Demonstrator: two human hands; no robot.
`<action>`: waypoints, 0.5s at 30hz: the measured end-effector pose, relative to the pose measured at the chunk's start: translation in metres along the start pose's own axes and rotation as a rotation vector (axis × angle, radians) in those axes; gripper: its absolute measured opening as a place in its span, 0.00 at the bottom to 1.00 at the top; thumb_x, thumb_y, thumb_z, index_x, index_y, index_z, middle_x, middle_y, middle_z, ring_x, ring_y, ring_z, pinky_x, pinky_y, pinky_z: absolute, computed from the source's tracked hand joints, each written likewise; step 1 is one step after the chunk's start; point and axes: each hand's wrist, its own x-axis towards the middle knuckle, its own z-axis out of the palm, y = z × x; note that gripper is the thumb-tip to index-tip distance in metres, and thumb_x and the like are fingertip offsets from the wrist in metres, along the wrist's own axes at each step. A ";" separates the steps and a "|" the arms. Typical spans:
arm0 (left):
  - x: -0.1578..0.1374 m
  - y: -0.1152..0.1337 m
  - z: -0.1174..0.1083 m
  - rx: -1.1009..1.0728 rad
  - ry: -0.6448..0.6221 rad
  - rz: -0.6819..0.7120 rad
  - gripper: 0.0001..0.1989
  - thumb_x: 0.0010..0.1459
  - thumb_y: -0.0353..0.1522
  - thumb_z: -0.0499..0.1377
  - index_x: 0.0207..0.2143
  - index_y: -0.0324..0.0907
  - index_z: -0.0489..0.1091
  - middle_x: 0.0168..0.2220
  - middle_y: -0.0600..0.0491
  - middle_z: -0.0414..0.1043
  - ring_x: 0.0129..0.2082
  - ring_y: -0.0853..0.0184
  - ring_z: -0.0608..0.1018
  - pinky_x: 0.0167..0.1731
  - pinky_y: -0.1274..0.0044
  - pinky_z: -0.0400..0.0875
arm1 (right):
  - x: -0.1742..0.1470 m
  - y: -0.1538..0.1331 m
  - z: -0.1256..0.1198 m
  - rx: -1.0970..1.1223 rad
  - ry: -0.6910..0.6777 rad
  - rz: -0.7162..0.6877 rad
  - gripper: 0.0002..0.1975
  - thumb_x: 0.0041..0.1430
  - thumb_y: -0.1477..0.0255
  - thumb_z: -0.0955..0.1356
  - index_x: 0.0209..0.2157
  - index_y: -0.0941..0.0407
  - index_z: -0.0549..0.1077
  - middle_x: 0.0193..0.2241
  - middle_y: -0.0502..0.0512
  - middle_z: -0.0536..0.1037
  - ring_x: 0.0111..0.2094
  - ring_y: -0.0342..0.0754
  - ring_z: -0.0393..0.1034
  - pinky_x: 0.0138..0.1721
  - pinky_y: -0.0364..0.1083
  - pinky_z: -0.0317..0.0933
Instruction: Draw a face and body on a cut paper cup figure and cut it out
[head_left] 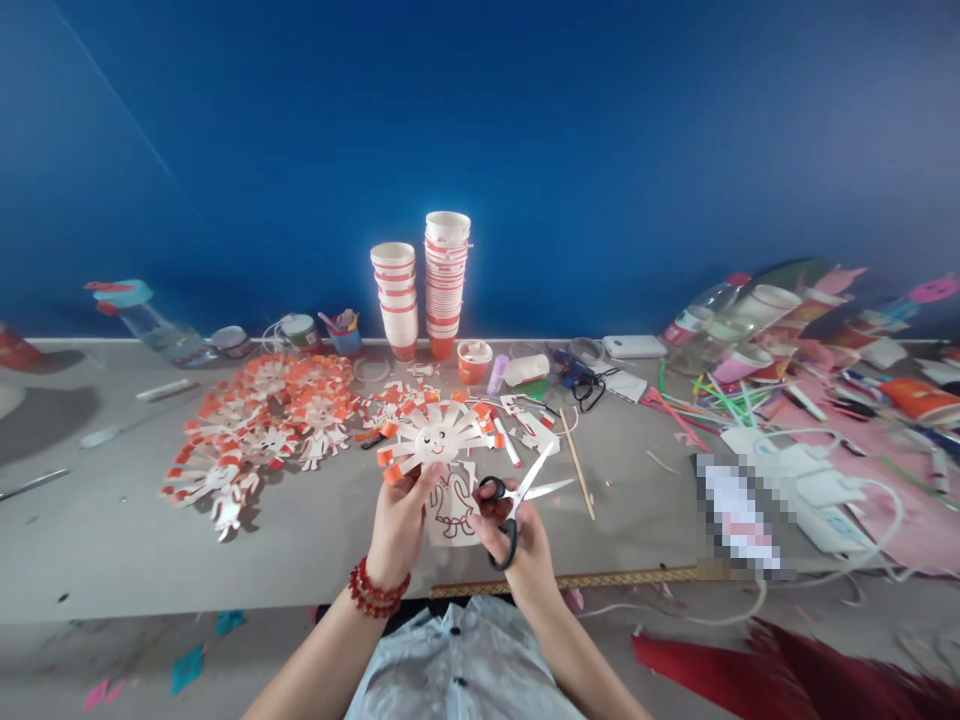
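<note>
My left hand (401,522), with a red bead bracelet at the wrist, is closed on a paper-cup doll (433,440). The doll has a drawn smiling face, cut strips fanning out like hair with orange ends, and a drawn dress outline (454,506) on white paper below. In my right hand (523,545) are black-handled scissors (516,496), their blades apart and pointing up to the right. The scissors are beside the paper, and the blades do not touch it. Finished-looking paper dolls (259,420) lie in a pile left of my hands.
Two stacks of paper cups (447,285) stand against the blue wall. A cup of scraps (474,362), a purple glue stick (497,375), a marker (511,442) and a wooden stick (577,465) lie beyond my hands. To the right are a white power strip (787,490) and craft clutter.
</note>
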 end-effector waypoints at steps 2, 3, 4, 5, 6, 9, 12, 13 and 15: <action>-0.002 0.000 0.001 -0.008 -0.010 -0.007 0.15 0.55 0.37 0.68 0.43 0.40 0.77 0.40 0.49 0.81 0.41 0.60 0.81 0.41 0.73 0.73 | -0.001 0.001 0.001 -0.012 0.015 0.022 0.16 0.44 0.69 0.78 0.34 0.54 0.72 0.27 0.49 0.76 0.27 0.47 0.69 0.29 0.44 0.63; -0.003 0.000 0.000 -0.016 -0.011 -0.009 0.15 0.55 0.37 0.68 0.43 0.40 0.77 0.40 0.49 0.81 0.41 0.60 0.81 0.41 0.74 0.73 | -0.001 0.001 0.000 -0.023 0.028 0.026 0.15 0.44 0.69 0.78 0.33 0.54 0.72 0.26 0.48 0.75 0.26 0.46 0.69 0.28 0.43 0.63; -0.004 -0.001 -0.001 -0.026 -0.008 -0.010 0.14 0.54 0.37 0.69 0.42 0.40 0.77 0.39 0.49 0.81 0.41 0.60 0.81 0.40 0.74 0.73 | 0.000 0.001 -0.001 -0.039 0.042 0.024 0.15 0.44 0.69 0.77 0.33 0.54 0.72 0.25 0.48 0.74 0.26 0.46 0.69 0.28 0.43 0.63; -0.005 -0.001 -0.001 -0.039 0.002 -0.011 0.14 0.54 0.37 0.69 0.41 0.40 0.77 0.39 0.49 0.81 0.40 0.60 0.81 0.40 0.74 0.74 | 0.000 0.000 -0.002 -0.060 0.056 0.015 0.14 0.45 0.69 0.77 0.32 0.55 0.72 0.24 0.48 0.74 0.25 0.46 0.69 0.28 0.43 0.63; -0.006 -0.001 -0.002 -0.052 0.016 -0.013 0.14 0.53 0.37 0.70 0.40 0.40 0.77 0.39 0.49 0.81 0.40 0.61 0.81 0.40 0.75 0.74 | 0.000 0.000 -0.003 -0.082 0.067 0.001 0.14 0.45 0.69 0.77 0.32 0.55 0.72 0.24 0.48 0.74 0.25 0.46 0.69 0.28 0.43 0.63; -0.008 0.000 -0.004 -0.072 0.042 -0.031 0.15 0.51 0.37 0.71 0.39 0.39 0.78 0.38 0.49 0.81 0.38 0.61 0.81 0.39 0.75 0.74 | -0.001 -0.003 -0.004 -0.120 0.069 -0.044 0.12 0.46 0.69 0.75 0.32 0.55 0.71 0.25 0.49 0.75 0.25 0.46 0.69 0.28 0.43 0.63; -0.010 0.002 -0.006 -0.061 0.033 -0.044 0.14 0.50 0.37 0.71 0.38 0.39 0.78 0.39 0.48 0.81 0.38 0.60 0.81 0.39 0.75 0.74 | -0.003 -0.006 -0.003 -0.111 0.049 -0.070 0.12 0.47 0.70 0.74 0.33 0.55 0.70 0.25 0.48 0.74 0.25 0.45 0.69 0.27 0.42 0.63; -0.010 0.003 -0.006 -0.060 0.037 -0.042 0.14 0.50 0.37 0.71 0.38 0.40 0.78 0.39 0.48 0.81 0.38 0.60 0.81 0.39 0.75 0.74 | -0.004 -0.006 -0.002 -0.111 0.044 -0.075 0.12 0.47 0.71 0.74 0.33 0.55 0.70 0.24 0.48 0.74 0.24 0.45 0.69 0.27 0.42 0.63; -0.012 0.005 -0.008 -0.067 0.042 -0.034 0.15 0.48 0.37 0.72 0.37 0.40 0.79 0.40 0.48 0.81 0.39 0.60 0.81 0.40 0.74 0.74 | -0.004 -0.007 -0.003 -0.113 0.039 -0.087 0.12 0.47 0.71 0.74 0.33 0.55 0.70 0.24 0.48 0.74 0.25 0.44 0.69 0.27 0.42 0.63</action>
